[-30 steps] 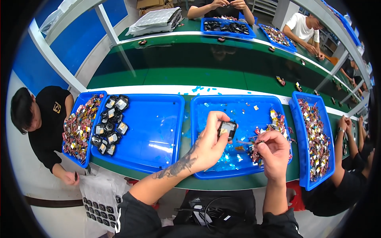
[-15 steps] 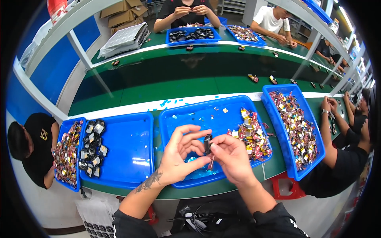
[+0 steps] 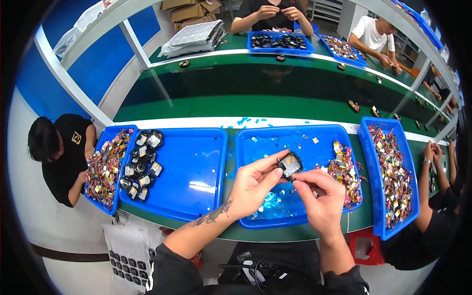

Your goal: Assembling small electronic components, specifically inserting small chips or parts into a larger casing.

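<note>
A small black square part [image 3: 290, 164] with a pale, shiny face is being held up over the middle blue tray [image 3: 255, 142], just above its bare floor, which is showing scattered white flecks. The left hand [image 3: 253, 184] is pinching the part's left edge between thumb and fingertips, the fingers closed snugly on it; the right hand [image 3: 322, 199] is curling in from below and to the right, its thumb and forefinger meeting at the part's lower corner, though what exactly they are gripping there is too small to tell. A heap of small gold, red and silver pieces [image 3: 344, 172] is lying along the tray's right side, just beside the right hand. To the left, a second blue tray [image 3: 196, 172] is carrying a cluster of finished black parts [image 3: 140, 164] at its left end, and beyond it a narrow blue bin [image 3: 101, 147] is holding more of the colourful pieces, with a person in black [image 3: 61, 157] reaching into it. On the far right a long blue bin [image 3: 388, 231] is filled with the same mix, another person's arm [image 3: 425, 191] resting beside it. Across the green conveyor belt [image 3: 275, 105], cardboard boxes [image 3: 189, 10] and stacked grey trays in clear wrap [image 3: 194, 37] are sitting at the upper left, and people are working at more blue trays
</note>
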